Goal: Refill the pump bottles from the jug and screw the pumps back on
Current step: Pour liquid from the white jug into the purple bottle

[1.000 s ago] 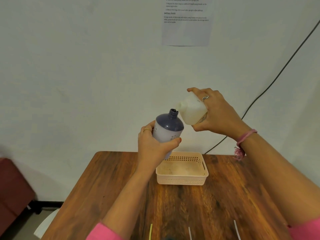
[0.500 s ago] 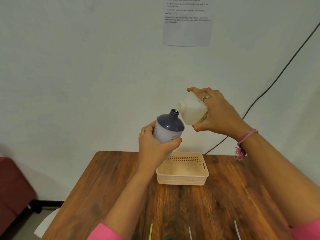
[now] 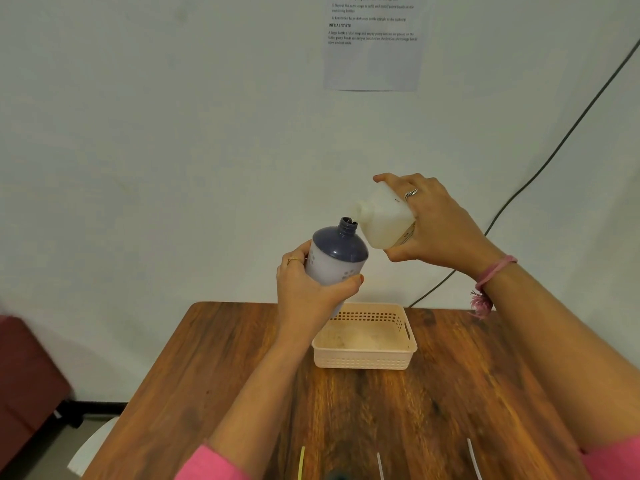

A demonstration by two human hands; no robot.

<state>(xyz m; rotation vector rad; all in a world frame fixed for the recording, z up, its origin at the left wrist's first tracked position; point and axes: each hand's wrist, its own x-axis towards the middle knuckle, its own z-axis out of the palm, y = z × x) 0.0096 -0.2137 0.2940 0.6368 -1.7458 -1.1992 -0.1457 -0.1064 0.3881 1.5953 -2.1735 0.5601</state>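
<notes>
My left hand (image 3: 306, 292) grips a pump bottle (image 3: 335, 259) with a dark blue shoulder and a pale dotted body, held in the air above the table with its open neck tilted up to the right. My right hand (image 3: 438, 225) holds a translucent white jug (image 3: 384, 221) tipped to the left, so its spout sits right at the bottle's open neck. No pump is on the bottle. Thin tubes (image 3: 302, 462) stick up at the bottom edge; what they belong to is out of view.
A peach perforated basket (image 3: 363, 360) stands on the wooden table (image 3: 450, 393) under my hands, near the far edge. A black cable (image 3: 540, 164) runs down the white wall on the right. A printed sheet (image 3: 372, 43) hangs on the wall. A dark red seat (image 3: 24, 368) is at left.
Almost nothing differs. Both hands keep the jug's spout over the bottle's neck, with only a slight shift of the view.
</notes>
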